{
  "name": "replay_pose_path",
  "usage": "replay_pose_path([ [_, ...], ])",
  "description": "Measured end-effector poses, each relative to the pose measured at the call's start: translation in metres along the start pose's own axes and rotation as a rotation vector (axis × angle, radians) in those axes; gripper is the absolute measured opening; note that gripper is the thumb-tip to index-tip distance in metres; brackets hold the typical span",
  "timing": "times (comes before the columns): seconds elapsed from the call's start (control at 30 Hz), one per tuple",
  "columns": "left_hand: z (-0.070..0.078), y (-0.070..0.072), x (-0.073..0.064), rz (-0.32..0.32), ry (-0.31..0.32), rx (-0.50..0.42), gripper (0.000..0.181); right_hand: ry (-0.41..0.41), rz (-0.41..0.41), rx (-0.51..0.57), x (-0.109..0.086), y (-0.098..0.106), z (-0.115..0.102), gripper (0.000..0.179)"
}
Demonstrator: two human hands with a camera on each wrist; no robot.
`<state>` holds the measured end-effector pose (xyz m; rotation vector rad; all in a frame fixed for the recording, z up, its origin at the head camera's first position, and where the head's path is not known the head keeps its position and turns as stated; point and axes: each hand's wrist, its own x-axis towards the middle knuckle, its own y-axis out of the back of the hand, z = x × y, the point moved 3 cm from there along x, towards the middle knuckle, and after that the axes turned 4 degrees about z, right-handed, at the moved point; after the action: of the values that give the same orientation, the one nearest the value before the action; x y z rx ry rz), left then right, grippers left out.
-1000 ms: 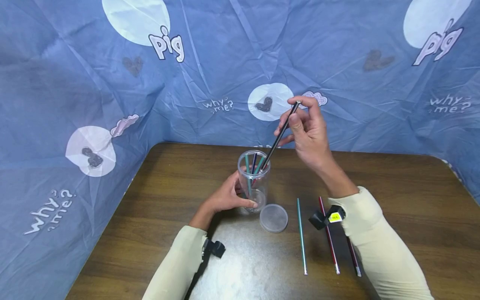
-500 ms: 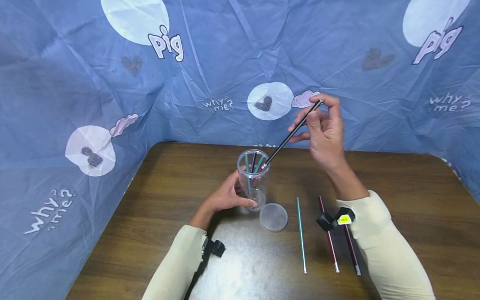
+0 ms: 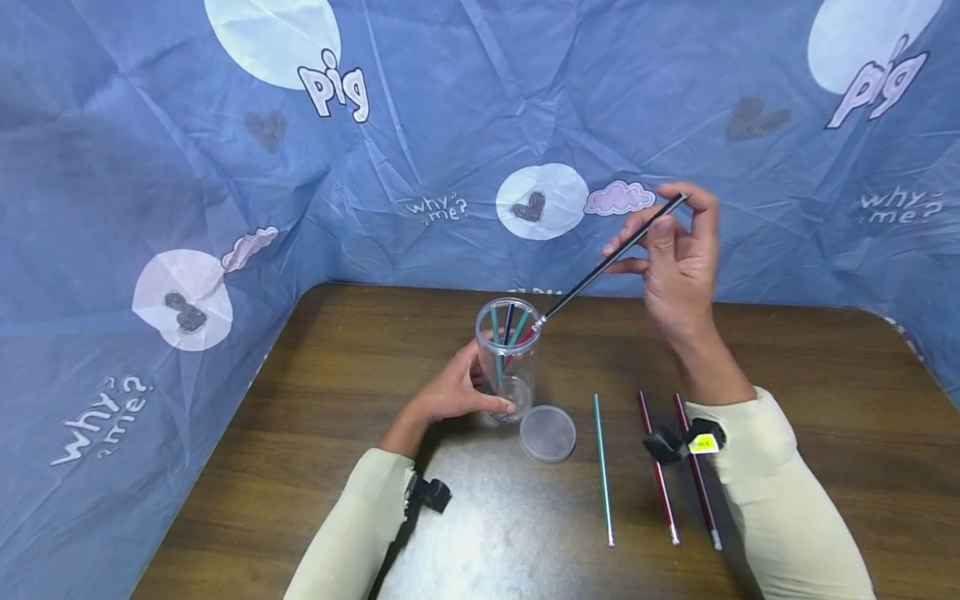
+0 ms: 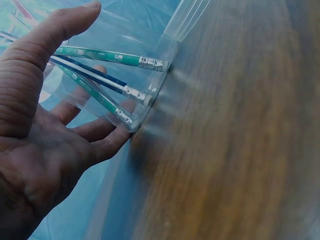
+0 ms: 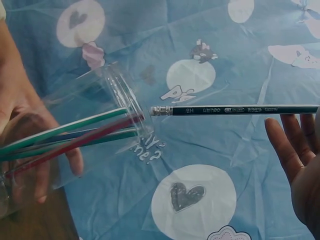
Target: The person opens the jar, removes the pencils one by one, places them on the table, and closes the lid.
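My left hand [image 3: 453, 390] grips a clear plastic jar [image 3: 527, 367] standing on the table, thumb across its front near the base. Inside lean two green pencils [image 4: 105, 54], a dark blue one [image 4: 107, 80] and a red one [image 5: 75, 145]; the green and blue ones have their eraser ends down. Up and to the right, my right hand [image 3: 681, 279] pinches a black pencil [image 3: 600, 268] by its far end. It slopes down toward the jar, and its eraser end [image 5: 161, 110] is right by the rim, just outside the mouth in the right wrist view.
A round translucent lid [image 3: 548, 434] lies in front of the jar. To its right are a teal pencil [image 3: 603, 471], a red pencil [image 3: 663, 496] and a dark red pencil [image 3: 702, 500], partly under the right wrist camera. A blue printed cloth [image 3: 420, 125] hangs behind the table.
The right hand has moved right, drawing the black pencil's eraser end from within the jar's mouth to its rim; the pencil now slants flatter. The left hand and jar stay put.
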<state>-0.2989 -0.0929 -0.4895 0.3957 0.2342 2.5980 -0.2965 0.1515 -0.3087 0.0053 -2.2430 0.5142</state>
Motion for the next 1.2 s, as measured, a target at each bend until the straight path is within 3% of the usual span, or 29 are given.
replay_pose_path([
  [0.43,0.001,-0.001,-0.001,0.006,0.010,0.004,0.095,-0.017,0.019,-0.026,-0.004,0.015,-0.003,0.032],
  [0.7,-0.001,-0.001,0.000,0.002,-0.003,-0.027,0.096,-0.087,-0.001,-0.051,-0.019,0.029,0.004,0.031],
  [0.8,0.002,-0.002,-0.001,0.004,0.003,-0.012,0.096,-0.124,-0.006,-0.062,-0.027,0.036,0.010,0.031],
  [1.03,0.026,-0.004,-0.006,-0.014,-0.005,-0.043,0.089,-0.201,0.022,-0.174,-0.042,0.055,0.023,0.026],
  [1.13,0.028,-0.004,-0.006,-0.007,-0.003,-0.037,0.090,-0.222,0.046,-0.182,-0.045,0.062,0.025,0.024],
  [1.2,0.021,-0.003,-0.004,0.002,0.000,-0.026,0.091,-0.229,0.051,-0.166,-0.047,0.065,0.025,0.023],
])
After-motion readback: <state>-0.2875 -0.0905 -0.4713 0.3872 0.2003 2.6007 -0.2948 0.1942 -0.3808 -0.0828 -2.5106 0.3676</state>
